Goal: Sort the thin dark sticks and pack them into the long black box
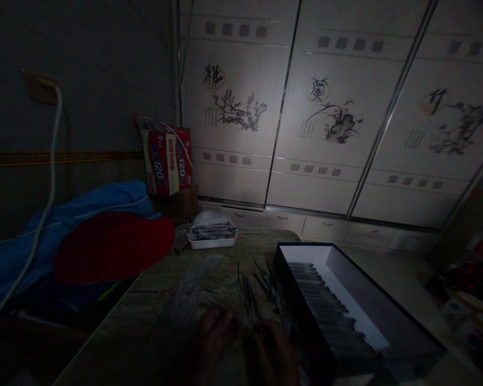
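Note:
Low in the dim head view, my left hand point(215, 335) is closed with its fingers pinched together, and what it holds is too dark to make out. Beside it, my right hand point(271, 348) is curled closed at the near end of some thin dark sticks point(247, 297); whatever is in its fingers is hidden. More dark sticks point(268, 281) lie between that hand and the box. Left of my left hand is a loose pile of clear, thin plastic pieces point(185, 295), blurred in the shadow.
A dark-rimmed box point(356, 273) on the right holds a row of grey, clear-wrapped bundles point(322, 300). At the table's point(145, 311) far end sits a white tray point(213, 243) of similar pieces. Red cloth point(112, 249), blue cloth point(104, 201) and a hanging white cable point(52, 161) are leftward.

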Available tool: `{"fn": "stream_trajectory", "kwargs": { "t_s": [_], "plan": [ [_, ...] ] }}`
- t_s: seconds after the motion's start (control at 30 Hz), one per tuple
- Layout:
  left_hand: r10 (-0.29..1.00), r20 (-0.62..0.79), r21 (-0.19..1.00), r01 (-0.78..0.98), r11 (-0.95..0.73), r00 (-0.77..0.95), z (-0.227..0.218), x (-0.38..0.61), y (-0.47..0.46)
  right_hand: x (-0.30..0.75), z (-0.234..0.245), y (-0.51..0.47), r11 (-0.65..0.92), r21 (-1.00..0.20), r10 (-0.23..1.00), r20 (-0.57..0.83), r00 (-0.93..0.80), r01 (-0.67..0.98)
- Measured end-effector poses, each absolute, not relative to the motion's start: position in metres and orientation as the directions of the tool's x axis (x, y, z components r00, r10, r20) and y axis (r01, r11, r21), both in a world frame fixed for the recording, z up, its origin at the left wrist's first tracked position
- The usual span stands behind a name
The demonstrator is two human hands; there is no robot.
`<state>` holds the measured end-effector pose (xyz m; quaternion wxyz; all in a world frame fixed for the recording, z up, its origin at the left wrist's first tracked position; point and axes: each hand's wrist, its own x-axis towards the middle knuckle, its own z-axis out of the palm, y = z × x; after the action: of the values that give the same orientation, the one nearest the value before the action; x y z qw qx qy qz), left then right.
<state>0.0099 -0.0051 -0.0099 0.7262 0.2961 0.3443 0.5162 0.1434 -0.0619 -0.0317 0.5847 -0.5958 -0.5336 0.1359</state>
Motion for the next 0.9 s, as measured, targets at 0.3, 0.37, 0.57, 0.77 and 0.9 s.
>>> {"fn": "stream_trajectory", "kwargs": {
  "t_s": [0.3,0.37,0.57,0.77,0.9],
  "plan": [
    [0.954,-0.171,0.797,-0.536,0.280,0.245,-0.003,0.011,-0.008,0.157,-0.021,-0.067,0.257,-0.854,0.896,0.386,0.221,0.452],
    [0.956,-0.153,0.801,-0.535,0.268,0.250,-0.005,0.012,-0.008,0.158,-0.024,-0.066,0.238,-0.879,0.910,0.351,0.222,0.414],
    [0.955,-0.153,0.803,-0.532,0.270,0.253,-0.002,0.014,-0.008,0.159,-0.030,-0.065,0.231,-0.870,0.913,0.349,0.213,0.435],
    [0.950,-0.160,0.828,-0.487,0.278,0.270,0.004,0.014,-0.010,0.156,-0.038,-0.068,0.187,-0.768,0.804,0.478,0.354,0.613],
    [0.956,-0.172,0.811,-0.517,0.274,0.238,0.000,0.014,-0.008,0.150,-0.035,-0.070,0.150,-0.761,0.772,0.489,0.406,0.631]
  ]
}}
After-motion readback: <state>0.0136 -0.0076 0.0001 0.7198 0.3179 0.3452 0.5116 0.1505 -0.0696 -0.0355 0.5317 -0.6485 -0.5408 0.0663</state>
